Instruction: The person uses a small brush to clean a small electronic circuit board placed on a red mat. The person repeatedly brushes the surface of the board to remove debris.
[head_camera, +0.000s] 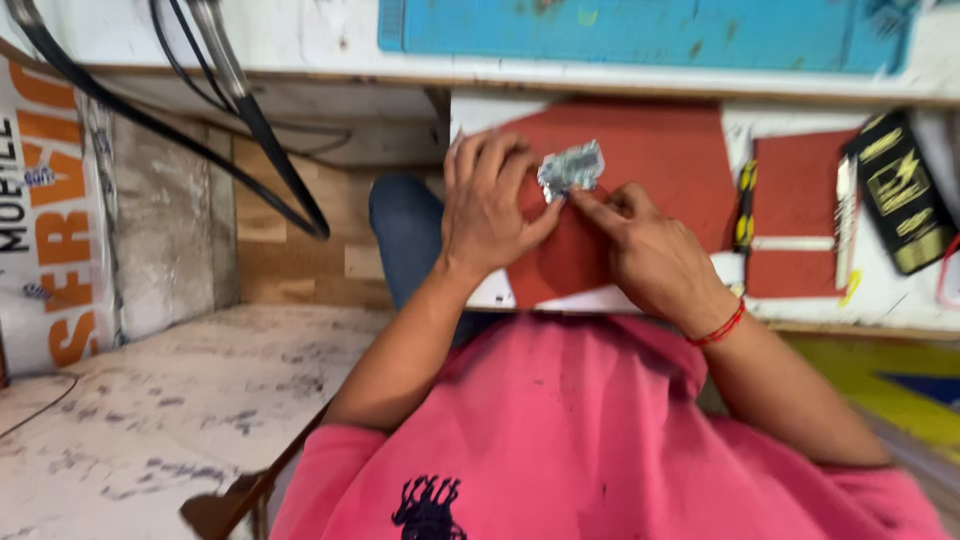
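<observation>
I am seeing both hands, left hand (487, 205) and right hand (645, 250), pinching a small crumpled silver foil piece (571, 168) over the red rubber mat (670, 160) at the bench's near edge.

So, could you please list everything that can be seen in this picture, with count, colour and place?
silvery crumpled piece: one, silver-grey, held between both hands above the red mat
red mat: one, red-brown, on the white worktop under the hands
small red pad: one, red-brown, right of the mat
black packet: one, black with gold print, far right
screwdriver: one, black and yellow, between mat and pad
blue cutting mat: one, blue, top shelf
black cables: several, black, hanging upper left
banner: one, white and orange, left edge
left hand: one, touching the piece
right hand: one, red thread at wrist, pinching the piece
</observation>
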